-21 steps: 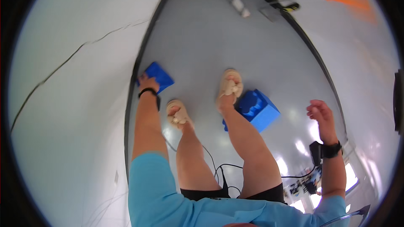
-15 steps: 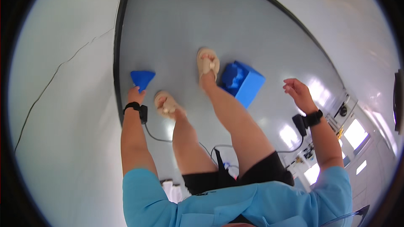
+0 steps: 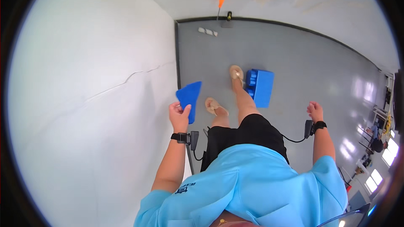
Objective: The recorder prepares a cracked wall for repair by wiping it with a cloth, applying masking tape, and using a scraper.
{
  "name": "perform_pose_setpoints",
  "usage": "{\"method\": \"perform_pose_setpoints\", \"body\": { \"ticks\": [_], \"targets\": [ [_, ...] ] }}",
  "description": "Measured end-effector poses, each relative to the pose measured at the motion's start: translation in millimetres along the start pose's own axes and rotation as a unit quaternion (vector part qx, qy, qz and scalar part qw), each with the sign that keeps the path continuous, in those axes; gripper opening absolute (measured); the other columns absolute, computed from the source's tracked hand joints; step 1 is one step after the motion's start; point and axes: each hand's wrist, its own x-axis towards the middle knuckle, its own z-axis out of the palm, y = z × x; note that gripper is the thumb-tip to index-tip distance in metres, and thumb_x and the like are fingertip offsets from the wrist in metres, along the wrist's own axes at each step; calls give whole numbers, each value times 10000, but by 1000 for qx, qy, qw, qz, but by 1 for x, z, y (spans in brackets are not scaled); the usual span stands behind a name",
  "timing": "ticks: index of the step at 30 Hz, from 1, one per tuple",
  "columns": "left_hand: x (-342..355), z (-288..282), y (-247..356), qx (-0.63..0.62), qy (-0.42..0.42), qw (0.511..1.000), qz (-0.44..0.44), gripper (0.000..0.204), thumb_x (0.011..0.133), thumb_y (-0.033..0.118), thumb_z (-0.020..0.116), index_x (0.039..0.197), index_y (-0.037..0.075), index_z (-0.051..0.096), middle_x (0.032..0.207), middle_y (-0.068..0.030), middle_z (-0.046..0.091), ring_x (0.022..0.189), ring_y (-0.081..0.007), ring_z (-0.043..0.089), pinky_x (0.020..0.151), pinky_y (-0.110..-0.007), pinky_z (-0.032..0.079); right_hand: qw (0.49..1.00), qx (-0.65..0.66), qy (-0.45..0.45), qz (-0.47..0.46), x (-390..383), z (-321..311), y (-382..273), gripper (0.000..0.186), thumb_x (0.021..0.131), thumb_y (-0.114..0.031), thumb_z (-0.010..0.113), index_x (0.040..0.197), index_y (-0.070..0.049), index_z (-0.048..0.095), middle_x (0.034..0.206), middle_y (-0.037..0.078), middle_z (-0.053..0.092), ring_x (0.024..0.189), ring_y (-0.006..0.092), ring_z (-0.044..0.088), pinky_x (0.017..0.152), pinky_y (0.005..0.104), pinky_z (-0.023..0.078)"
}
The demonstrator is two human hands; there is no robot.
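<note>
My left hand (image 3: 180,115) is closed on a flat blue piece (image 3: 189,96), roughly a tapered four-sided shape, raised beside the white wall. The thumb lies across its near part, and I cannot make out whether it is cloth or a stiffer sheet. My right hand (image 3: 314,110) hangs at the right with nothing seen in it, its fingers loosely curled but not made into a fist. Between my hands, beside my farther foot, a blue box (image 3: 264,88) rests on the grey floor, its left side open with blue shapes showing inside.
A cracked white wall (image 3: 105,101) runs close along my left. Near the far wall lie a white roll with dark stripes (image 3: 208,32) and a flat-bladed scraper (image 3: 227,23). An orange-handled tool (image 3: 221,0) leans there. Cables hang from both wrist straps. Cluttered equipment (image 3: 378,138) stands far right.
My left hand has lifted the blue piece from near the floor. I have straightened up, and the view now takes in the far wall. My right hand's fingers are more curled.
</note>
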Motion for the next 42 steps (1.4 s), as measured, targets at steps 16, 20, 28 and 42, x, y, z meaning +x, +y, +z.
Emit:
{"method": "perform_pose_setpoints", "body": {
  "ticks": [16,20,28,42],
  "targets": [
    [58,-85,-43,254,-86,954,135,326,755,205,560,999,-3,500,930,-190,531,867,-313,505,760,-361,400,995,-27,94,6,72,-124,176,194,706,-246,563,708,-51,566,647,111,584,559,208,566,499,349,475],
    [30,-69,23,114,48,989,81,388,817,203,481,1087,-61,395,1011,-135,500,922,-173,468,809,-287,378,990,-8,-123,68,91,-133,103,438,750,-209,573,1125,-13,459,835,122,556,734,223,572,625,360,488],
    [-15,2,226,-158,-31,927,339,397,855,150,422,1199,-22,322,1128,-94,458,1023,-154,441,906,-272,326,802,-101,-162,-565,11,-107,-248,458,741,-3,501,1186,-5,393,1105,143,504,990,209,501,827,305,394],
    [-31,-64,399,-402,151,743,512,448,800,269,548,1070,-76,458,1015,-148,547,891,-206,554,791,-304,450,692,-25,211,-690,-47,-261,-297,466,846,-337,445,1215,-58,390,1011,75,526,945,141,497,852,285,371]
  ]
}}
